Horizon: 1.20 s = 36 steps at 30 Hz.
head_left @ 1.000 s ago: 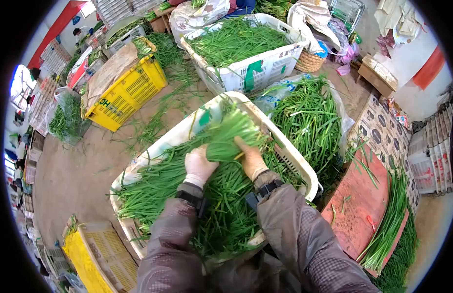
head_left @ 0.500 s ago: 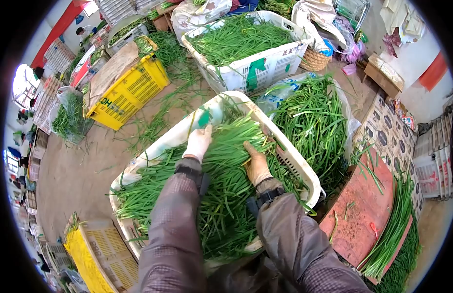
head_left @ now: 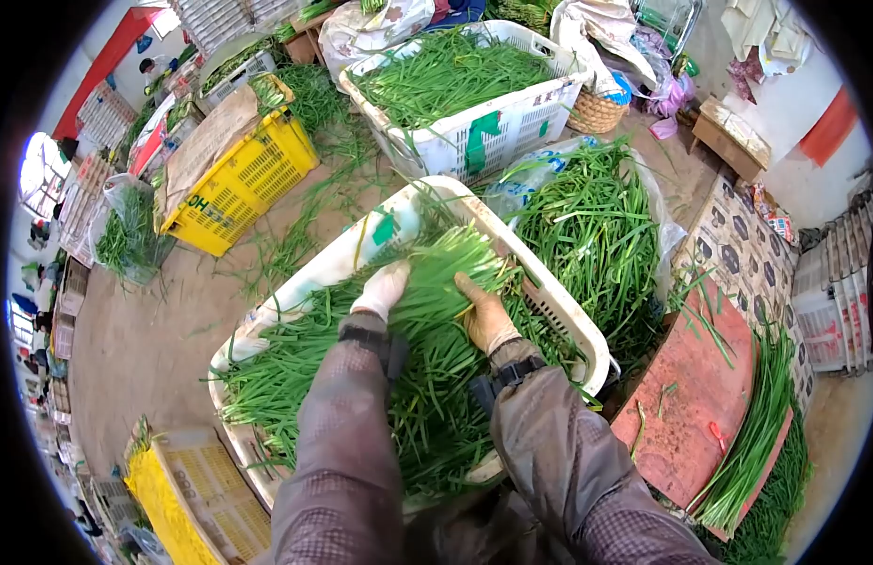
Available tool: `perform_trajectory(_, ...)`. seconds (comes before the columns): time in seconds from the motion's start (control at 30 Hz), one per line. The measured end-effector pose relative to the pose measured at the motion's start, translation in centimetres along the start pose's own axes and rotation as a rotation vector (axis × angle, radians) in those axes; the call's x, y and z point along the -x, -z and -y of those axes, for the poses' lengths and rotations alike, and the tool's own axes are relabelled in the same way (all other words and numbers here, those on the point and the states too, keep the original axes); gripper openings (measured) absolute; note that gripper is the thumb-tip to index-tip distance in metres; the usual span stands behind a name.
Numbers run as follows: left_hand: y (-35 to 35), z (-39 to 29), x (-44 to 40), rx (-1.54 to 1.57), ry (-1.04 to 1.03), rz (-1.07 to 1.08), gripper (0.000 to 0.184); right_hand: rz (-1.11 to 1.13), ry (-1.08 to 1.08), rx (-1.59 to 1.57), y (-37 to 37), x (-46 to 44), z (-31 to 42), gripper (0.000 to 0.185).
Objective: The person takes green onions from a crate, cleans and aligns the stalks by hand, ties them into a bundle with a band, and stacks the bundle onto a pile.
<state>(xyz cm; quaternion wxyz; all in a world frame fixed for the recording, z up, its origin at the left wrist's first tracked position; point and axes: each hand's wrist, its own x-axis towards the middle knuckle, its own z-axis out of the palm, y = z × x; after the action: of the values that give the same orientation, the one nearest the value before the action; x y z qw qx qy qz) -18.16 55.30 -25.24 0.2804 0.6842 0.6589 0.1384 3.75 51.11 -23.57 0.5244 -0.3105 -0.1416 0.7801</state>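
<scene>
Best keep stalks parallel, squeeze light. Bunch [head_left: 448,266] is ctr of frame, over white crate [head_left: 564,303]. R hand [head_left: 486,315] grip looks clamped on it, thumb on top; L hand [head_left: 384,288] at its left edge, fingers hid, can't tell. Vs 0.5 s ago: L fingers no longer point up-frame.

Letters "HO" [head_left: 198,200] on yellow crate [head_left: 258,174]

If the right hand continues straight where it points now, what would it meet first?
The right hand would probably meet the bunch of green stalks just ahead of it; the two may already touch, as depth is unclear.
</scene>
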Motion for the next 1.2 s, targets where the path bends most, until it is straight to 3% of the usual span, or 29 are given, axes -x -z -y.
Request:
perform_trajectory(0.03,-0.5,-0.1,0.7,0.236,0.086,-0.097,0.035,0.024,-0.029,-0.044,-0.9,0.7,0.7,0.045)
perform_trajectory(0.1,-1.9,1.6,1.9,-0.089,-0.218,-0.408,0.038,0.071,-0.092,-0.129,-2.2,2.5,2.0,0.055)
perform_trajectory(0.13,0.3,-2.5,4.8,-0.009,-0.188,-0.491,0.032,0.103,-0.043,-0.088,-2.1,3.0,2.0,0.06)
perform_trajectory(0.17,0.2,-2.3,5.8,-0.041,-0.241,-0.551,0.026,0.115,0.002,0.127,-1.9,3.6,2.3,0.062)
perform_trajectory(0.27,-0.8,-0.7,7.5,0.251,-0.258,-0.599,0.026,0.17,0.218,0.676,-3.4,6.3,4.6,0.073)
perform_trajectory(0.37,0.4,-0.6,9.8,-0.222,-0.573,-0.779,0.035,0.207,0.211,0.877,-6.7,10.2,7.1,0.078)
perform_trajectory(0.4,0.9,-1.3,10.4,-0.168,-0.601,-0.733,0.037,0.258,0.107,0.742,-6.7,10.7,7.1,0.079)
perform_trajectory(0.5,1.5,-5.3,13.0,0.951,-0.061,-0.507,0.028,0.292,0.049,0.45,-6.4,11.0,5.4,0.104)
perform_trajectory(0.6,2.7,-3.6,13.0,0.22,-0.409,-0.558,0.024,0.44,0.167,0.344,-8.5,12.0,5.9,0.116)
perform_trajectory(0.73,8.0,-7.0,14.0,0.26,-0.399,-0.229,0.033,0.51,0.199,0.484,-8.1,12.0,6.2,0.113)
perform_trajectory(0.83,9.3,-9.6,14.9,1.288,-0.276,-0.014,0.048,0.563,0.247,0.53,-8.7,12.0,6.1,0.112)
perform_trajectory(0.87,10.2,-10.9,15.4,1.539,-0.179,0.04,0.071,0.575,0.231,0.511,-9.0,12.1,6.2,0.111)
perform_trajectory(0.97,10.7,-10.6,15.3,0.876,-0.348,0.025,0.095,0.557,0.263,0.606,-8.6,11.6,5.7,0.112)
perform_trajectory(1.0,12.8,-13.0,16.9,0.654,-0.434,0.055,0.118,0.539,0.251,0.578,-9.3,11.9,5.7,0.109)
perform_trajectory(1.03,12.0,-12.3,16.7,0.491,-0.467,0.018,0.134,0.546,0.388,0.802,-9.7,11.9,5.7,0.108)
perform_trajectory(1.1,11.0,-12.5,18.0,0.529,-0.402,-0.064,0.13,0.538,0.66,1.251,-10.2,11.9,5.7,0.108)
perform_trajectory(1.13,10.7,-12.3,18.4,0.541,-0.401,-0.107,0.13,0.515,0.822,1.293,-11.4,12.2,5.5,0.11)
perform_trajectory(1.17,10.6,-11.8,18.8,0.504,-0.441,-0.125,0.125,0.59,0.811,1.405,-12.3,13.1,6.1,0.116)
perform_trajectory(1.2,11.1,-11.7,19.6,0.422,-0.415,-0.109,0.121,0.653,0.808,1.272,-12.8,13.5,5.8,0.12)
